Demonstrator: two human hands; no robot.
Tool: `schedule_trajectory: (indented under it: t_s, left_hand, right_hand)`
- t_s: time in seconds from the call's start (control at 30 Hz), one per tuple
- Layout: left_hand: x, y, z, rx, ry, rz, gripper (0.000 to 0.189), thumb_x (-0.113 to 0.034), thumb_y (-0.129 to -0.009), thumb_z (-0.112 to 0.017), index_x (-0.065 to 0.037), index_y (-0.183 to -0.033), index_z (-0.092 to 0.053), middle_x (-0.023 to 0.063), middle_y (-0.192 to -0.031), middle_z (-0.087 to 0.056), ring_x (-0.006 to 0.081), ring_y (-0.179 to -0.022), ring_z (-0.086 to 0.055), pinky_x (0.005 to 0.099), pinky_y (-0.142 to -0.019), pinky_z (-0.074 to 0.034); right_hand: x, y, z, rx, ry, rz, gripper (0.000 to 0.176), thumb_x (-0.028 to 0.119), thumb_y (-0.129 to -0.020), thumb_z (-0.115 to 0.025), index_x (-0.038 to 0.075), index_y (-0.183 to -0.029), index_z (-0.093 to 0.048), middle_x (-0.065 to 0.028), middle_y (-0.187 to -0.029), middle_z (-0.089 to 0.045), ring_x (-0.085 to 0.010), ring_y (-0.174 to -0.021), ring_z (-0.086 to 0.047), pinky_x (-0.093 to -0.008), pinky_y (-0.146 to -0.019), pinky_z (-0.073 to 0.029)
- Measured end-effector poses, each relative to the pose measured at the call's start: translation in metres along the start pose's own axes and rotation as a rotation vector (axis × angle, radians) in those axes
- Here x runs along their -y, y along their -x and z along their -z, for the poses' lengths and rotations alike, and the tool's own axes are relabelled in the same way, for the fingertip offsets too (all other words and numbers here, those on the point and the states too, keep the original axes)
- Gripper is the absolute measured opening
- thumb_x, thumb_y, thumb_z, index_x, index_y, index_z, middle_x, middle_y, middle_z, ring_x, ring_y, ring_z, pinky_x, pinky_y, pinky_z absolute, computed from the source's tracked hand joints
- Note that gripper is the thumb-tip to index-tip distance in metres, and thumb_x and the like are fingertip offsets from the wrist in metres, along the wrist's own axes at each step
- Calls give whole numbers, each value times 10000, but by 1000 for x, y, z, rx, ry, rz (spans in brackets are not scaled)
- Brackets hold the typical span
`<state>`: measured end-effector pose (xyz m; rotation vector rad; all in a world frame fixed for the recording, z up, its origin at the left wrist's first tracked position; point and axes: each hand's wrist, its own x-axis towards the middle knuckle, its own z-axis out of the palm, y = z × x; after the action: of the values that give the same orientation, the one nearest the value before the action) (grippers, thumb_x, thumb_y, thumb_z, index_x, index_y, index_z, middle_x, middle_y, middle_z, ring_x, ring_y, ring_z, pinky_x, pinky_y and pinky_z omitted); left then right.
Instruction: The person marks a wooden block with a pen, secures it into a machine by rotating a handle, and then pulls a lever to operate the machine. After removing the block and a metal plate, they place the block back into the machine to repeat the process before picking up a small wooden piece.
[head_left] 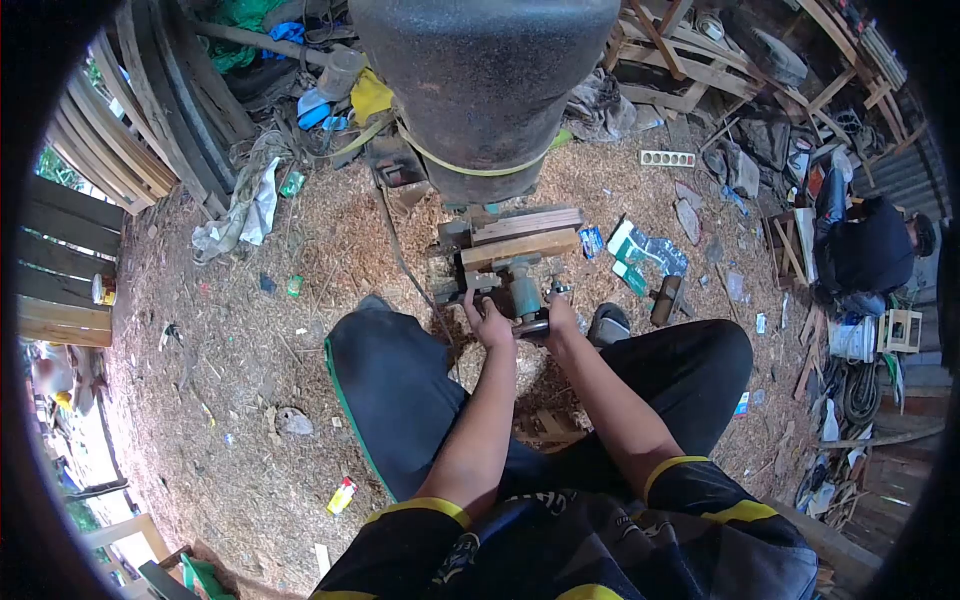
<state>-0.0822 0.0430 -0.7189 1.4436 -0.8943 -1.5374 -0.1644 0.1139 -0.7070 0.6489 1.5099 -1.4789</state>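
Note:
I sit on the ground with my knees apart, facing a small greenish metal machine (520, 290) mounted at the foot of a big dark cylinder (485, 85). My left hand (490, 322) grips the machine's left side near a metal bracket. My right hand (560, 315) is closed on a dark round part at the machine's lower right. Two wooden blocks (520, 235) lie stacked just behind the machine, under the cylinder. A yellow strap (480, 168) runs around the cylinder's base.
Sawdust covers the floor (230, 380), littered with wrappers and a plastic bottle (650, 250). Wooden planks (130, 130) lean at the left, wooden frames (690, 50) at the back right. Another person (870, 250) crouches at the far right. A cable (400, 250) runs toward the machine.

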Motion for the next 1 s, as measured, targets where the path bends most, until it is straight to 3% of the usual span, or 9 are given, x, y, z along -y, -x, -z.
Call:
schedule_trajectory:
  t_s: [0.17,0.27,0.4,0.43,0.6,0.63,0.8,0.87,1.0]
  left_hand:
    - [56,-34,5,9,-326,-289,408,-46,-1026,-566,-59,-1433,-597,240,-1482,-568,380,-1247,-623,467,-1059,-497]
    - [10,-14,0,3,-588,-44,386,-95,-1013,-603,-13,-1390,-613,295,-1522,-508,461,-1333,-566,519,-1110,-474]
    - [-12,5,-19,14,-676,178,582,-413,-992,-669,2,-1393,-595,292,-1544,-473,470,-1404,-512,533,-1160,-443]
    - [-10,4,-15,36,-674,163,713,-498,-988,-655,-17,-1496,-518,292,-1572,-451,458,-1423,-499,526,-1168,-435]
    - [-2,-1,-11,150,-508,4,722,-434,-1042,-633,-48,-1609,-408,273,-1660,-380,412,-1490,-456,481,-1210,-384]
    - [6,-2,-9,165,-384,-15,726,-426,-1054,-624,-61,-1633,-382,271,-1670,-371,402,-1498,-451,472,-1214,-377]
    - [14,-10,0,117,-158,103,784,-455,-1067,-626,-151,-1710,-294,234,-1690,-390,362,-1485,-465,423,-1202,-371]
    - [9,-6,4,164,-204,113,763,-432,-1074,-614,-126,-1702,-307,221,-1692,-394,351,-1485,-462,423,-1201,-370]
    - [17,-14,1,194,-201,-13,678,-376,-1091,-590,-9,-1631,-405,242,-1597,-495,354,-1417,-527,430,-1147,-429]
  right_hand:
    - [11,-2,3,86,-8,-156,383,438,-997,-510,91,-1100,-635,-138,-906,-694,-331,-748,-684,-598,-730,-571]
    - [-1,-35,23,165,-22,-149,362,446,-986,-525,114,-1076,-639,-129,-921,-687,-338,-755,-672,-587,-718,-565]
    - [-6,-45,20,140,36,-50,488,546,-1030,-508,87,-1146,-626,-154,-953,-680,-351,-790,-681,-603,-700,-565]
    - [-8,-44,21,144,48,-44,510,558,-1035,-506,78,-1158,-624,-160,-954,-679,-351,-785,-681,-602,-696,-571]
    - [1,-27,20,168,129,-71,377,414,-1066,-482,71,-1192,-577,-170,-999,-690,-366,-827,-733,-566,-705,-620]
    - [-3,-30,19,114,105,-22,328,365,-1041,-521,64,-1134,-608,-168,-973,-709,-364,-808,-743,-545,-689,-620]
    - [-6,-42,18,12,928,506,611,443,-1012,-451,-100,-1082,-721,-323,-1164,-731,-420,-1072,-723,-491,-941,-517]
    - [-14,-51,13,-43,613,253,597,470,-1008,-465,-59,-1068,-735,-284,-1107,-754,-399,-1015,-733,-491,-882,-536]
    - [-4,-15,19,240,89,66,457,498,-983,-580,50,-1038,-654,-136,-928,-719,-292,-799,-708,-473,-715,-585]
